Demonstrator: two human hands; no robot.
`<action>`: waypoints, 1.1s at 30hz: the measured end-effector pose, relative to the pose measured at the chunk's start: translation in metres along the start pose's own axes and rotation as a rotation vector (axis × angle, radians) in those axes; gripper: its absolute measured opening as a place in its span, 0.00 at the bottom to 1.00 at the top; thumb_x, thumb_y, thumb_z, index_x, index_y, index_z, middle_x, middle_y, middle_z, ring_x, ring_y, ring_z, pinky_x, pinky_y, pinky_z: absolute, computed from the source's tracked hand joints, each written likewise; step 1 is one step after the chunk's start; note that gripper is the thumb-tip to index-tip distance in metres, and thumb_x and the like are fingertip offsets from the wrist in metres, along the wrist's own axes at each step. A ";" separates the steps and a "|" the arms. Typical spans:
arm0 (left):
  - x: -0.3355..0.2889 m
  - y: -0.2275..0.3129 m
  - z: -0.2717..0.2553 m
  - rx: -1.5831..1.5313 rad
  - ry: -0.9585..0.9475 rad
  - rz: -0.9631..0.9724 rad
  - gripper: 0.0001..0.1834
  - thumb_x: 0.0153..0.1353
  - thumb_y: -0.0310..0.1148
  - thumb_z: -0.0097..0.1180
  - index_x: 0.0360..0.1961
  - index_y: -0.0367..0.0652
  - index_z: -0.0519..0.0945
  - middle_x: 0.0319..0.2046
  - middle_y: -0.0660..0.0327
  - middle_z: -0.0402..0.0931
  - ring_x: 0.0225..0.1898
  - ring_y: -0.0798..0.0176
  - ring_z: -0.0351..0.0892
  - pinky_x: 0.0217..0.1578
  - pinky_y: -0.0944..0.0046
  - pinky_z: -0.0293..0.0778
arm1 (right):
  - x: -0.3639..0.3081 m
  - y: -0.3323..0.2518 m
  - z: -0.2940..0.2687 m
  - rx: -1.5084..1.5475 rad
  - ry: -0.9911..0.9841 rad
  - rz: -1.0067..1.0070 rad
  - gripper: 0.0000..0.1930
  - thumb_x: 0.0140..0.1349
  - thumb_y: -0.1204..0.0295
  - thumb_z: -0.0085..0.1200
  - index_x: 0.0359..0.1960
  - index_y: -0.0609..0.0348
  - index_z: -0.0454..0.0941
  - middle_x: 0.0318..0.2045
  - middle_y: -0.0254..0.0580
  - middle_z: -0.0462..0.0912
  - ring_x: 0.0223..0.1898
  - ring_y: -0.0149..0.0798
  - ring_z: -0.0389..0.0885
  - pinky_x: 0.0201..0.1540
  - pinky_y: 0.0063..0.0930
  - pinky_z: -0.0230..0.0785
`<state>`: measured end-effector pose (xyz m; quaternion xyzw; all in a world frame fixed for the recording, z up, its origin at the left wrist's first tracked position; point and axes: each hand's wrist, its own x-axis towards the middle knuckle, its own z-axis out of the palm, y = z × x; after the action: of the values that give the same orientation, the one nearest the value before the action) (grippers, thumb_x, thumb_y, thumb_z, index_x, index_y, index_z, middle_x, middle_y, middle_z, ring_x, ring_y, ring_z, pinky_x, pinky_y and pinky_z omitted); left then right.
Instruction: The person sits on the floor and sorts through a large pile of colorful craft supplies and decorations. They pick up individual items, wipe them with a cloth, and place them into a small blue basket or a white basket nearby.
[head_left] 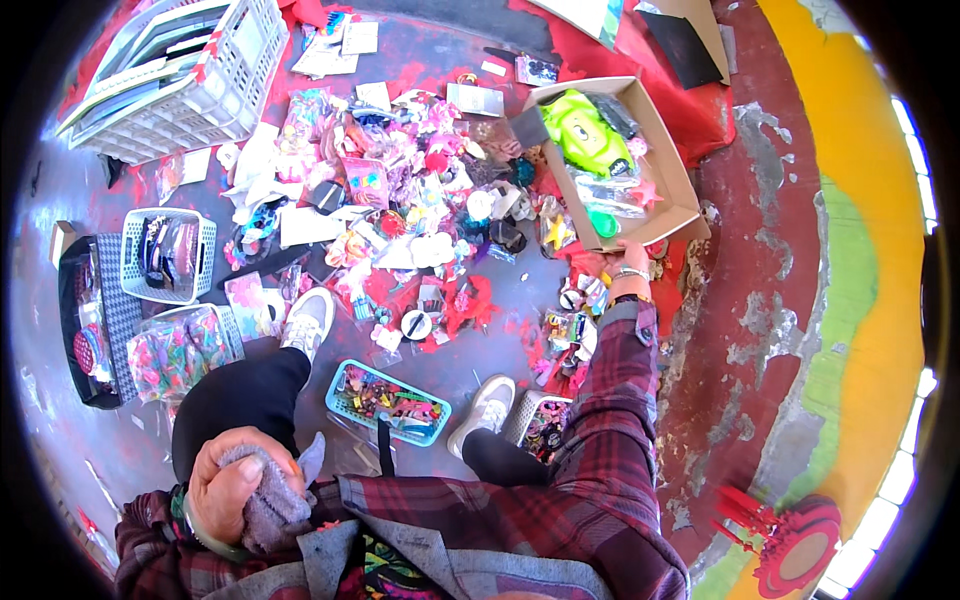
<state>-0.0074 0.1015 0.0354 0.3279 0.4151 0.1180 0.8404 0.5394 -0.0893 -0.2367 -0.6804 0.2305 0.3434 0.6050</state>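
Note:
My left hand (222,492) is closed round a crumpled grey-purple cloth (277,505), held close to my body above my left thigh. Stretched far forward, my right hand (631,262) grips the near edge of an open cardboard box (668,217). Inside that box lie a bright lime-green pouch with a cartoon face (584,132), clear plastic packets (612,196), a coral star-shaped piece (647,192) and a round green item (604,223). Some of the right fingers are hidden against the cardboard.
A wide heap of small accessories and packets (365,185) covers the floor ahead. A blue basket of small pieces (345,407) sits between my shoes. White crate (190,110), white basket (207,262) and a dark box (112,260) stand left; a low red-painted ledge (735,240) runs along the right.

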 end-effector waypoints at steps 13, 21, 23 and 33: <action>0.000 -0.002 0.001 -0.011 -0.013 -0.017 0.13 0.52 0.32 0.41 0.26 0.30 0.71 0.19 0.51 0.72 0.19 0.65 0.72 0.24 0.70 0.69 | -0.044 -0.143 -0.060 0.232 0.056 -0.255 0.17 0.53 0.72 0.33 0.43 0.72 0.59 0.43 0.60 0.69 0.44 0.62 0.68 0.39 0.39 0.69; 0.012 -0.006 0.011 0.022 0.056 0.032 0.14 0.52 0.34 0.42 0.26 0.29 0.70 0.18 0.50 0.72 0.17 0.65 0.71 0.20 0.71 0.68 | 0.034 -0.103 -0.033 0.371 -0.027 -0.298 0.13 0.54 0.72 0.35 0.39 0.66 0.61 0.37 0.53 0.71 0.38 0.52 0.72 0.38 0.47 0.69; 0.017 -0.005 0.015 0.027 0.071 0.051 0.14 0.52 0.34 0.42 0.26 0.29 0.70 0.17 0.50 0.71 0.17 0.65 0.70 0.20 0.71 0.68 | 0.061 -0.075 -0.022 0.403 0.024 -0.251 0.12 0.55 0.70 0.35 0.37 0.65 0.62 0.35 0.53 0.71 0.35 0.51 0.73 0.35 0.45 0.71; 0.036 -0.009 0.024 0.060 0.133 0.111 0.15 0.52 0.35 0.42 0.25 0.29 0.69 0.15 0.50 0.70 0.14 0.66 0.68 0.16 0.73 0.65 | 0.113 0.007 0.016 0.296 0.160 -0.016 0.14 0.56 0.66 0.36 0.40 0.60 0.62 0.32 0.52 0.72 0.28 0.49 0.74 0.23 0.39 0.71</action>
<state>0.0330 0.1008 0.0180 0.3667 0.4546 0.1736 0.7930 0.6058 -0.0629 -0.3265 -0.6108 0.3207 0.2457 0.6809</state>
